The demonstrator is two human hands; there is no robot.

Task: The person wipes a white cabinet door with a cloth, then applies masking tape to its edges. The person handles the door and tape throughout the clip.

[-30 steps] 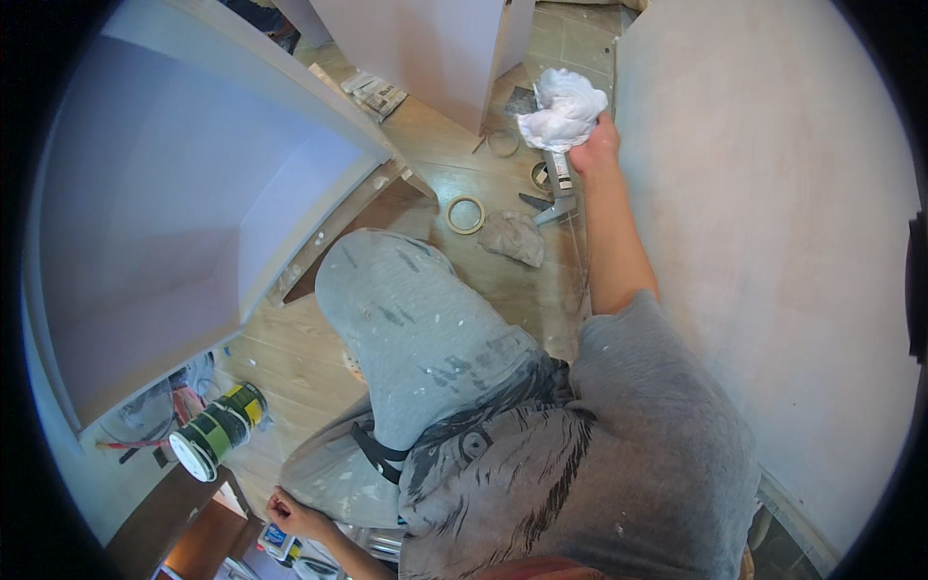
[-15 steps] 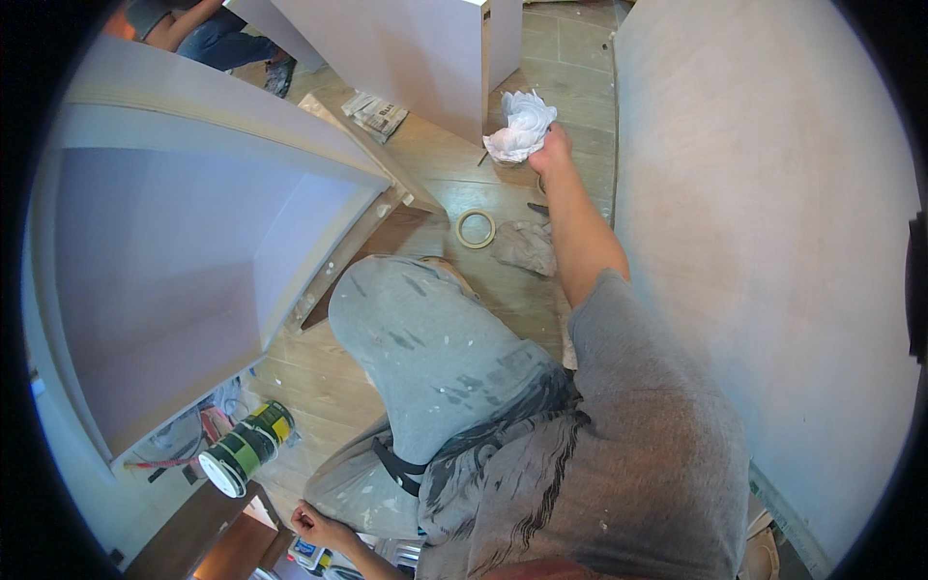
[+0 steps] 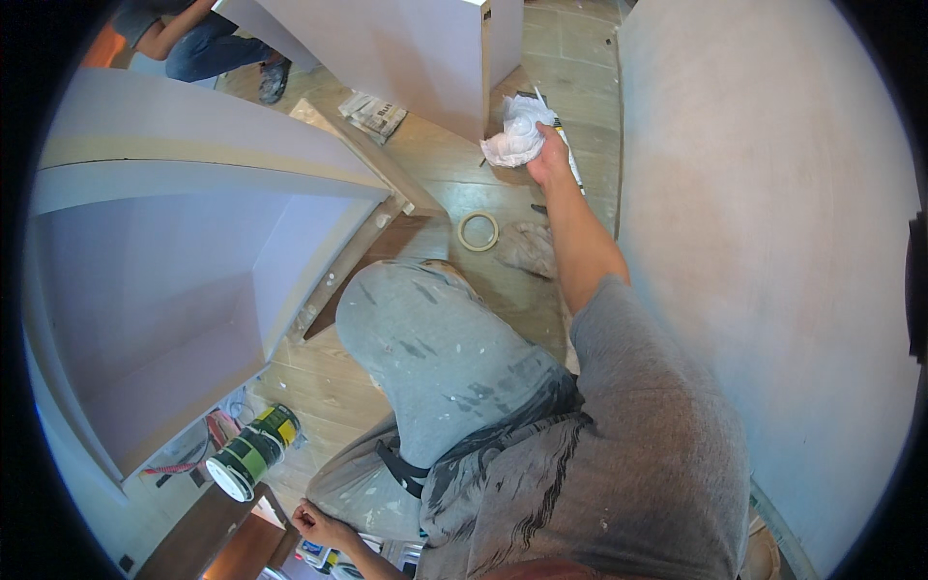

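Note:
My right hand reaches far forward and is closed on a crumpled white cloth or thin plastic sheet; I cannot tell which. Under that hand, the edge of a dark, white and yellow object shows, mostly hidden. Nearer me on the floor lie a roll of masking tape and a crumpled greyish rag. My left hand is low beside my grey-trousered leg, its fingers curled in. Whatever it may hold is hidden.
At left stands an open pale cabinet carcass, with a green and black paint can below it. A pale panel rises at right, another panel ahead. Folded newspaper lies between. Another person crouches at far left.
The white bundle has shifted slightly and looks more squashed in my right hand. A dark and white object's edge now shows beneath it. My left hand stays put.

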